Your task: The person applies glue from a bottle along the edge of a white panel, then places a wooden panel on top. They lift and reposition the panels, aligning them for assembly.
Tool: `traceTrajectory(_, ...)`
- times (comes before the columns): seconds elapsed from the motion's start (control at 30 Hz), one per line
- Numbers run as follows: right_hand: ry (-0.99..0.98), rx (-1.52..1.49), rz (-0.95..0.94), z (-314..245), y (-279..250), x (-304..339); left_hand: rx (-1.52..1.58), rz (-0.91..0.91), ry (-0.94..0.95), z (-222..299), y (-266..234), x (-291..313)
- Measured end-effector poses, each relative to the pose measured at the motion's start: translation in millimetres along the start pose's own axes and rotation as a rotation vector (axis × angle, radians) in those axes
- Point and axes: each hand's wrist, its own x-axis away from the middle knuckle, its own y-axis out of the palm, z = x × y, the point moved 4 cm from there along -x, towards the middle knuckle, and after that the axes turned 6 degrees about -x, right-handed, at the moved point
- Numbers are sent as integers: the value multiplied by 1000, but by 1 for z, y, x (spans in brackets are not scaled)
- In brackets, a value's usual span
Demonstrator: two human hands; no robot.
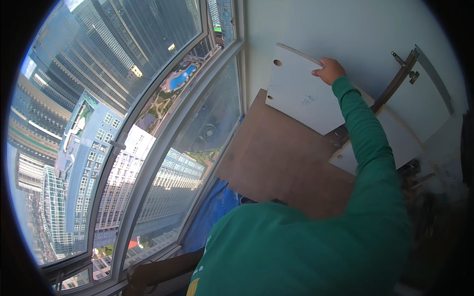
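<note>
My right hand (330, 72) is closed over the upper edge of a white cabinet door (301, 84), with the thumb on its face. The door tilts near the pale wall, with round hinge holes along its left side and a handwritten mark on its face. Down at the lower left, my left hand (141, 277) is in shadow beside the window frame. Its fingers are too dark to make out, and whether it touches or holds anything is unclear.
Tall windows (170, 133) run along the left. A brown board or sheet (281, 158) covers the floor, with blue plastic sheeting (210, 209) beside it. Another white panel (345, 157) lies at the right, below a white panel with metal fittings (429, 93). Blurred items (414, 177) crowd the right edge.
</note>
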Motion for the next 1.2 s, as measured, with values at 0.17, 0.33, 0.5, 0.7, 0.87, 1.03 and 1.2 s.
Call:
traceTrajectory(0.17,6,-53,9,-39,-49,33,-40,-1,30,11,-15,-25)
traceTrajectory(0.33,-136,-82,200,-52,-107,46,-75,-7,99,36,-35,-39)
traceTrajectory(0.5,-235,-108,262,-86,-151,92,-76,-5,152,43,-43,-44)
traceTrajectory(0.7,-346,-119,210,-144,-195,209,-39,0,211,25,-35,-53)
traceTrajectory(0.87,-466,-198,225,-157,-215,295,92,51,356,-11,-25,-78)
traceTrajectory(1.03,-440,-270,210,-159,-213,370,569,-213,408,93,-7,-22)
traceTrajectory(1.2,-477,-611,105,-165,-213,434,822,-388,751,217,-40,39)
